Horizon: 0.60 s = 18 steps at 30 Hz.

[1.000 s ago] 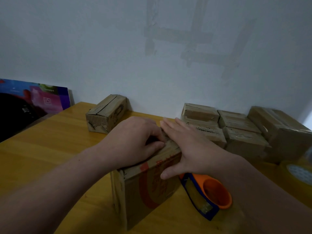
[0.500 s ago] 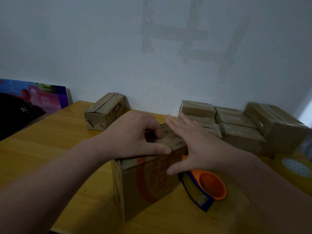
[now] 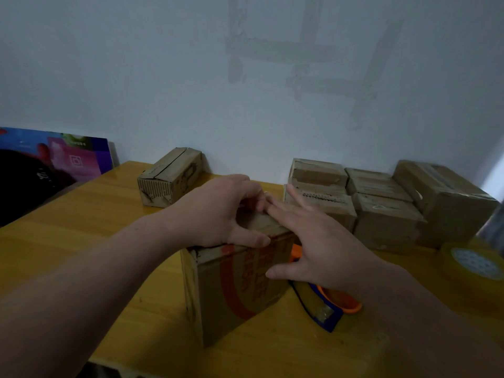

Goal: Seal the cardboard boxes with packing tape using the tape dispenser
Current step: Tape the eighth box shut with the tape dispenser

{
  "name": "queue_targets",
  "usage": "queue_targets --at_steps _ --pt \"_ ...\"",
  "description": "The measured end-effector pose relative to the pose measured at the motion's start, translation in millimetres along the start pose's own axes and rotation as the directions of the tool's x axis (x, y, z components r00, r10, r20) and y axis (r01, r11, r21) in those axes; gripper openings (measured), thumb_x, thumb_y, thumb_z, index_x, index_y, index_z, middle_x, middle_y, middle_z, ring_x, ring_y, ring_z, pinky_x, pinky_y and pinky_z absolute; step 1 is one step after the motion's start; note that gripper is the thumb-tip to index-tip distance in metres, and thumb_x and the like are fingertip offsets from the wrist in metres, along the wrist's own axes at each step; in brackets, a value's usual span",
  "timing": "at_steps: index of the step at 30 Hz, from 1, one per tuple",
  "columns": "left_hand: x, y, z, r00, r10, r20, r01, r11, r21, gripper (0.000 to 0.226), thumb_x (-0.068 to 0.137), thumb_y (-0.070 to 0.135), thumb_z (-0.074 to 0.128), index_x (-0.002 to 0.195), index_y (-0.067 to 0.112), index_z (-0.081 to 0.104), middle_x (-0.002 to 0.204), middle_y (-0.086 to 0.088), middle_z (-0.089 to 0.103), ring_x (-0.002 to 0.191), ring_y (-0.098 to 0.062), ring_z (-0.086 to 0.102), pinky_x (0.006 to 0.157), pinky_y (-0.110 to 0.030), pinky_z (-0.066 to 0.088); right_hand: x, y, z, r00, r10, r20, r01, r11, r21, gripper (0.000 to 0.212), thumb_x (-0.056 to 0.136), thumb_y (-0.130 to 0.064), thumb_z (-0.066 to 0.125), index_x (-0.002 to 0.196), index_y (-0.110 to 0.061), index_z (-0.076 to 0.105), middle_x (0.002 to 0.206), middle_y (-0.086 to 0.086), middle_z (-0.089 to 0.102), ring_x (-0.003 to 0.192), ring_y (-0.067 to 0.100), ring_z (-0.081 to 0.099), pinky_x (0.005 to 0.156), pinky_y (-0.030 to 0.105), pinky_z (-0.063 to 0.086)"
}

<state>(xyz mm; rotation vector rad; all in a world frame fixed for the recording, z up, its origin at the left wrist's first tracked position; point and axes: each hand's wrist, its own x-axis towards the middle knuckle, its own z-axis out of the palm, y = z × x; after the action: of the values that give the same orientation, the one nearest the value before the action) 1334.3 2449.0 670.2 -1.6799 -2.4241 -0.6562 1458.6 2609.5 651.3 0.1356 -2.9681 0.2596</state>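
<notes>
A: On the table (image 3: 68, 219), where's the box (image 3: 240, 290)?
B: Near the front edge, upright, with the dispenser (image 3: 327, 306) lying just to its right.
A: And the hands?
B: Left hand (image 3: 215, 214) curls over the top, thumb on the front rim, holding it. Right hand (image 3: 316, 241) has its fingers straight and spread at the top's right edge.
</notes>
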Motion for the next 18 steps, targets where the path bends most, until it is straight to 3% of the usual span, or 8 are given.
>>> queue_targets --at_steps 7,12,15,18 --pt "1.3 4.2 0.1 1.000 -0.017 0.015 0.017 1.000 0.001 0.043 0.065 0.055 0.075 0.090 0.030 0.050 0.093 0.007 0.052 0.086 -0.008 0.048 0.074 -0.026 0.043 -18.7 1.9 9.3 0.991 0.002 -0.134 0.008 0.997 0.073 0.089 0.077 -0.050 0.072 0.150 -0.036 0.023 0.153 -0.028 0.014 0.142 -0.008 -0.009 0.112 0.023 0.011" --pt "-0.3 4.2 -1.4 0.999 -0.035 0.023 0.035 0.999 0.001 0.048 0.064 0.055 0.075 0.097 0.034 0.047 0.101 0.009 0.045 0.095 -0.009 0.044 0.076 -0.024 0.040 -28.3 5.0 12.3 0.950 0.017 -0.312 0.027 0.990 0.136 0.068 0.077 -0.039 0.076 0.139 -0.038 0.046 0.135 -0.027 0.042 0.135 -0.005 0.025 0.101 0.019 0.028" --pt "1.0 5.1 -2.4 0.989 -0.130 0.067 0.126 0.990 0.063 0.068 0.067 0.057 0.072 0.124 0.034 0.043 0.120 0.005 0.041 0.112 -0.013 0.038 0.089 -0.026 0.038 -29.6 7.1 14.1 0.886 0.105 -0.451 0.000 0.974 0.227 0.056 0.077 -0.036 0.075 0.129 -0.041 0.054 0.115 -0.023 0.056 0.107 -0.011 0.045 0.080 0.002 0.032" --pt "4.9 5.2 -4.3 0.952 -0.262 0.155 0.232 0.954 0.191 0.098 0.072 0.055 0.069 0.149 0.032 0.013 0.141 -0.004 0.034 0.130 -0.024 0.030 0.103 -0.037 0.034 -26.9 10.6 17.6 0.826 0.153 -0.543 -0.027 0.972 0.232 0.044 0.081 -0.028 0.074 0.123 -0.034 0.061 0.087 -0.035 0.058 0.094 -0.009 0.052 0.080 0.005 0.037"
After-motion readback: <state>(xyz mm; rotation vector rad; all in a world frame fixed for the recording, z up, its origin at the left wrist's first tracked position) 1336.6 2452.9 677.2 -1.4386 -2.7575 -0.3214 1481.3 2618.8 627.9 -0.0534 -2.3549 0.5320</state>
